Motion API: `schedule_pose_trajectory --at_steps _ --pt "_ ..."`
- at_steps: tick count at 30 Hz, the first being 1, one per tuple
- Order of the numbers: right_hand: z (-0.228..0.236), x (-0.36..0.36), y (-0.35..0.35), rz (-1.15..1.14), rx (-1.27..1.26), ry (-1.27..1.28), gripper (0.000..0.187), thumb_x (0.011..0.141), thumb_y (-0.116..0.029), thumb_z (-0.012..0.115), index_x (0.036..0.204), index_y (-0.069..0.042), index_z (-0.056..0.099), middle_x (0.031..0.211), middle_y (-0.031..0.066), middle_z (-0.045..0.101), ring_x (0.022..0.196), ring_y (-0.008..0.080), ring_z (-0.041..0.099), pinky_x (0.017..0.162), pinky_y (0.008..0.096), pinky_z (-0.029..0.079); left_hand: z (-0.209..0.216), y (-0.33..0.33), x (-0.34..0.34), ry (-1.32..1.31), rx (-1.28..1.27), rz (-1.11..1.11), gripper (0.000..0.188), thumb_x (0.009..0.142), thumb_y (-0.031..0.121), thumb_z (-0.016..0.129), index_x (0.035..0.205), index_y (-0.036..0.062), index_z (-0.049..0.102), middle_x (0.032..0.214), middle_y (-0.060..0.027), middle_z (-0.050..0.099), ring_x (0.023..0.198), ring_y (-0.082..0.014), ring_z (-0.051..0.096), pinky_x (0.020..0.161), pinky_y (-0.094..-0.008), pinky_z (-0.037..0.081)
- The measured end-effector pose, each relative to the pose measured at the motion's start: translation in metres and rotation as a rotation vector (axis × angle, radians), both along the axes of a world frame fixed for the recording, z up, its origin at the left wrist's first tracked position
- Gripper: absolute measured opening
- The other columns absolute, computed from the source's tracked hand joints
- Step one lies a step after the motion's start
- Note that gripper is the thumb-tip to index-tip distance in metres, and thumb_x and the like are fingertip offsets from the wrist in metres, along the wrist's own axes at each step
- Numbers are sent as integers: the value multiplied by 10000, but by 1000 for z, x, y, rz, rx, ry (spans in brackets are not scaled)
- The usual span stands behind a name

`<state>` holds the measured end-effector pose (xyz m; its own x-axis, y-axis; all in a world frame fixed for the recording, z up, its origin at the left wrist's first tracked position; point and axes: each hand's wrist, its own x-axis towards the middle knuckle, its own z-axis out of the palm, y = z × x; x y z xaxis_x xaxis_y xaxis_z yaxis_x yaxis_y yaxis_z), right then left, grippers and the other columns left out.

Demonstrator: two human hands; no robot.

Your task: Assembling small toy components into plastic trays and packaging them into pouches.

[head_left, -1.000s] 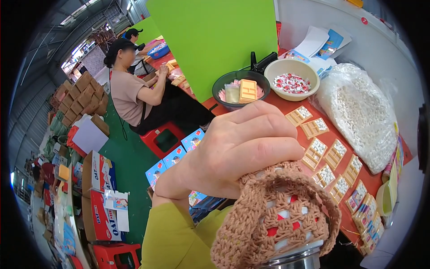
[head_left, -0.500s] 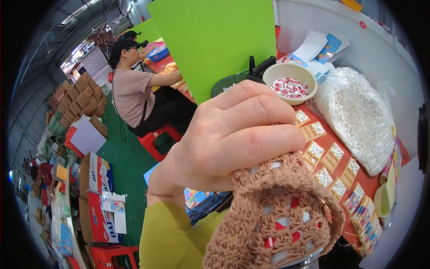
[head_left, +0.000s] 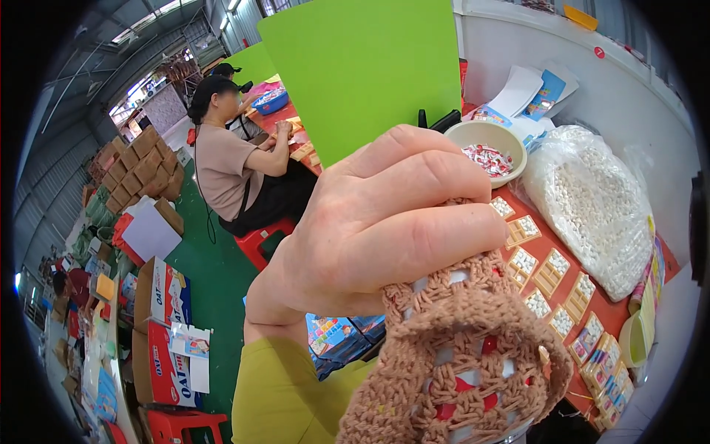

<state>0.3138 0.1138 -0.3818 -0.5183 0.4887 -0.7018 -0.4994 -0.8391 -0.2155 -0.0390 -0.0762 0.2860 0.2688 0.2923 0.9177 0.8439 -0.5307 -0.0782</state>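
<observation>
My left hand (head_left: pixel 392 222) is closed, its fingers curled over the top of a brown crocheted pouch (head_left: pixel 458 355) held close in front of me. White and red patches show through the holes in the pouch's knit; what lies inside cannot be made out. A strip of clear, shiny material peeks out beneath its lower edge. The thumb is hidden behind the fingers and the yarn. My left forearm, in a yellow-green sleeve (head_left: pixel 285 388), rises from the lower edge. My right hand does not appear.
Beyond the pouch, a red table (head_left: pixel 551 231) bears small trays (head_left: pixel 551 272) of white pieces, a cream bowl (head_left: pixel 518 140) of red-and-white pieces and a clear bag (head_left: pixel 592 214) of white pieces. A green panel (head_left: pixel 362 74) stands behind. Leftward are a seated person (head_left: pixel 233 155) and cartons (head_left: pixel 140 170).
The view has shifted slightly, while my left hand keeps its grip on the pouch. The seated person's arm, stretched forward before, is now bent with the hand raised.
</observation>
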Motion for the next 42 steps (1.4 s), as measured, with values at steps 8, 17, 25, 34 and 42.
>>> schedule_pose_trajectory --at_steps 8,17,25,34,42 --pt "3 -2 -1 0 32 -53 408 929 -527 603 1126 -169 595 956 42 661 721 251 656 596 372 554 -1 0 4 -12 12 -13 322 711 133 753 1011 51 669 940 -99 639 860 -295 621 738 -387 530" --pt "8 -2 -2 -29 12 -53 413 929 -525 603 1133 -167 576 956 53 657 722 261 657 608 382 558 -7 1 7 -22 0 -36 342 700 138 764 1018 50 673 934 -92 638 843 -287 621 742 -385 530" --pt "7 -1 -3 -27 2 -57 416 929 -525 604 1138 -166 566 954 58 654 725 268 658 617 389 561 -11 2 8 -28 -20 -54 353 701 142 770 1026 50 667 925 -91 638 830 -284 617 734 -380 527" --pt "2 -1 -3 -50 -11 -19 432 932 -536 596 1139 -160 548 926 63 639 753 291 661 641 416 574 -14 5 11 -21 16 -76 376 680 153 783 1021 50 662 916 -87 639 826 -275 616 721 -372 528" --pt "11 -6 -1 -3 5 -56 441 935 -556 577 1128 -160 546 917 72 637 743 274 659 618 406 563 -8 5 17 -8 42 -83 367 682 136 776 1018 45 662 921 -91 638 824 -283 614 707 -376 530"
